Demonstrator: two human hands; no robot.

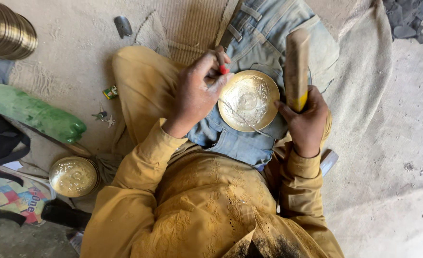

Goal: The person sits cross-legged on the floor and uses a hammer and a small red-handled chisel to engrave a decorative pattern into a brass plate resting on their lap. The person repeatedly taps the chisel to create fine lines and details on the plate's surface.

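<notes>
A round brass plate (248, 101) with an engraved pattern rests on folded blue denim (264, 38) across my lap. My left hand (197, 93) is at the plate's left edge, pinching a small tool with a red tip (224, 69) against the rim. My right hand (307, 119) sits at the plate's right edge and grips a wooden mallet (297, 62) by its yellow-banded end, the mallet pointing up and away from me. Mustard-yellow sleeves cover both arms.
A second engraved brass bowl (72, 177) lies on the floor at my left. A stack of brass plates (5, 29) stands at the top left, a green plastic bottle (34, 114) lies beside it, and a colourful bag (15, 198) sits at the lower left. Grey cloth (364, 62) covers the floor at right.
</notes>
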